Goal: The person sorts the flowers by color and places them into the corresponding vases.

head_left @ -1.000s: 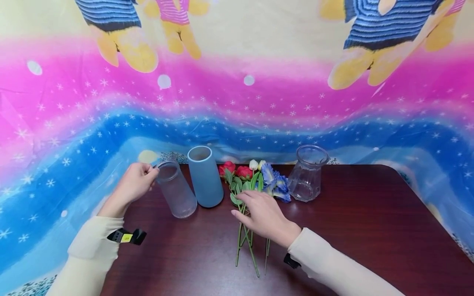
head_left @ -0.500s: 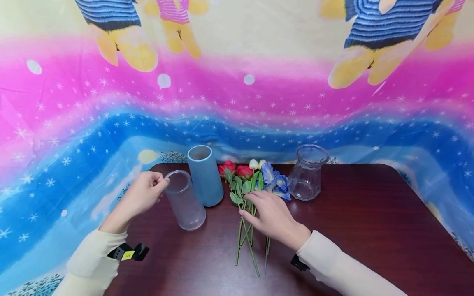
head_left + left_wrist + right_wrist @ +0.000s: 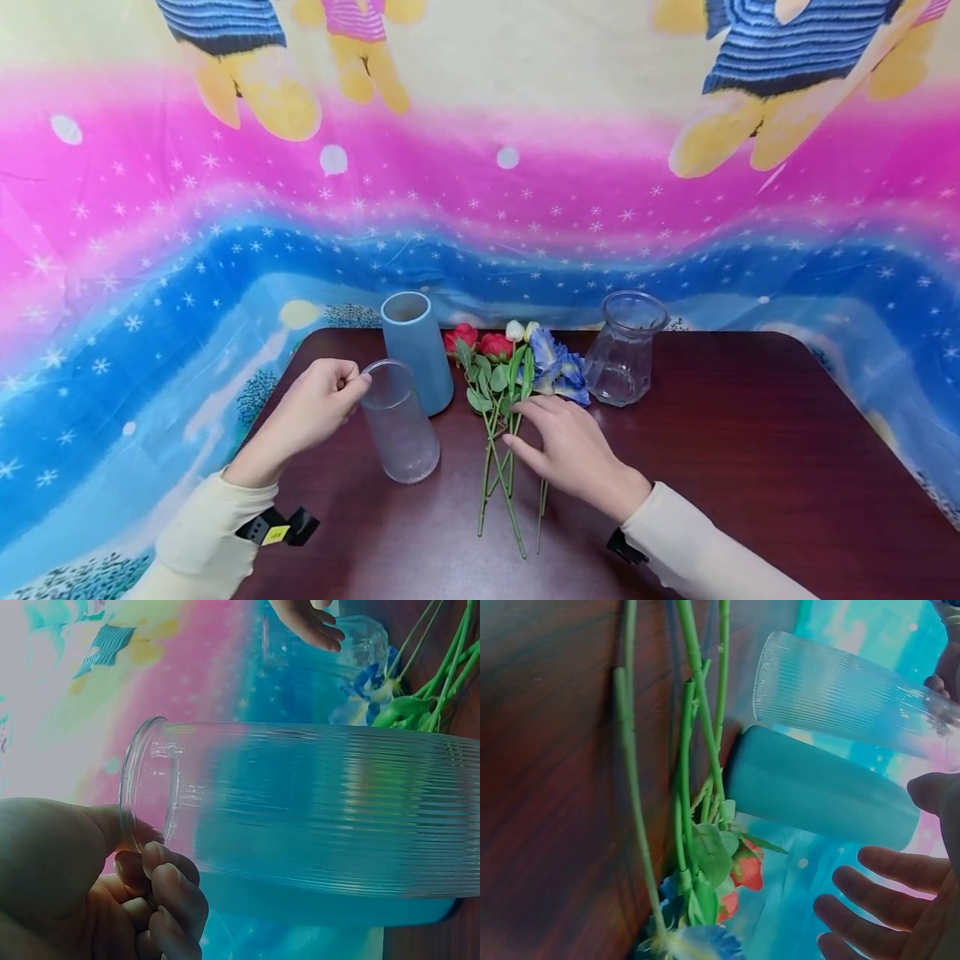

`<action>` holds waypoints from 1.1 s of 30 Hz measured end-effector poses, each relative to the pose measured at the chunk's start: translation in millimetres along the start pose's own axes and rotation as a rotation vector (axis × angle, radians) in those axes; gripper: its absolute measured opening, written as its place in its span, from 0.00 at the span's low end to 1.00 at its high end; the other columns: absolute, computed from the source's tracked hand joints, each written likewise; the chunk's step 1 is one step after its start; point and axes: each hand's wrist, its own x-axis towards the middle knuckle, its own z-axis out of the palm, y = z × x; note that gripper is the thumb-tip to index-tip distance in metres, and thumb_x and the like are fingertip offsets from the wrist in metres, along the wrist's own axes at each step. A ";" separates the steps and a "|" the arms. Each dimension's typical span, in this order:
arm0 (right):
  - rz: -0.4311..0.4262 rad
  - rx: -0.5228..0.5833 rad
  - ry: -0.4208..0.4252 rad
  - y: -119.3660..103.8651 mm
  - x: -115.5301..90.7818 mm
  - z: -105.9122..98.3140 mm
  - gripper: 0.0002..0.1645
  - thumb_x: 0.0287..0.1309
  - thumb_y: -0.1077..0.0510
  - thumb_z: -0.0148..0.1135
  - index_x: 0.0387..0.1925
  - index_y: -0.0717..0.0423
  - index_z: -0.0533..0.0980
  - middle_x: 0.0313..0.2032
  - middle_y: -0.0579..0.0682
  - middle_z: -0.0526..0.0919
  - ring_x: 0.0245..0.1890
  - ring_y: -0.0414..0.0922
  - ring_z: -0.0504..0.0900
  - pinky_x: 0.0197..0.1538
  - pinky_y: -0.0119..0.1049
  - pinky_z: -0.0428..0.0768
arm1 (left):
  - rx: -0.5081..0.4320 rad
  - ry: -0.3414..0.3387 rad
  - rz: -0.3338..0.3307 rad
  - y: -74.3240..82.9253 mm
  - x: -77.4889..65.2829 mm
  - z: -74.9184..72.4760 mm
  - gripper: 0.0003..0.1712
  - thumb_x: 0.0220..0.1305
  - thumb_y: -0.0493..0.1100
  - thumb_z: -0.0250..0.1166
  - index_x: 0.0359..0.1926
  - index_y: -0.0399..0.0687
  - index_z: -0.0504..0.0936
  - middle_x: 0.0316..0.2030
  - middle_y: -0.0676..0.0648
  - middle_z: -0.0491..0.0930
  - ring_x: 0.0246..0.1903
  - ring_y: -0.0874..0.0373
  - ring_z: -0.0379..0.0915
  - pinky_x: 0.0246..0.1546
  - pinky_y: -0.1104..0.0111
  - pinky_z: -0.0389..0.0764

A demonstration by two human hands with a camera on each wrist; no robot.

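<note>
My left hand [image 3: 318,408] pinches the rim of a clear ribbed glass vase [image 3: 300,802] between thumb and curled fingers. The vase [image 3: 405,442] is upright, in front of a blue vase [image 3: 420,358]. My right hand [image 3: 573,450] hovers with fingers spread and relaxed over the stems of several flowers, holding nothing. Among these flowers are red roses [image 3: 495,347], white tulips [image 3: 514,332] and a blue iris [image 3: 557,367], their green stems [image 3: 694,750] pointing toward me. In the right wrist view the right hand's fingers [image 3: 885,900] are apart from the stems and the blue vase.
A clear faceted glass vase [image 3: 622,367] with a flared rim stands to the right of the flowers. All of it is on a dark reddish wooden table [image 3: 750,467]. A printed cloth [image 3: 480,208] hangs right behind the table's back edge.
My left hand has brought the ribbed glass vase right and toward me, so it now overlaps the blue vase. My right hand has drifted slightly right and nearer. The flowers stay put.
</note>
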 end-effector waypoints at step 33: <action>0.051 -0.005 -0.007 21.6 -16.0 11.6 0.25 0.59 0.41 0.69 0.50 0.53 0.83 0.48 0.49 0.88 0.51 0.49 0.86 0.53 0.50 0.82 | -0.043 -0.036 -0.004 3.0 15.1 25.3 0.22 0.72 0.42 0.57 0.18 0.46 0.67 0.13 0.52 0.69 0.16 0.58 0.65 0.18 0.68 0.64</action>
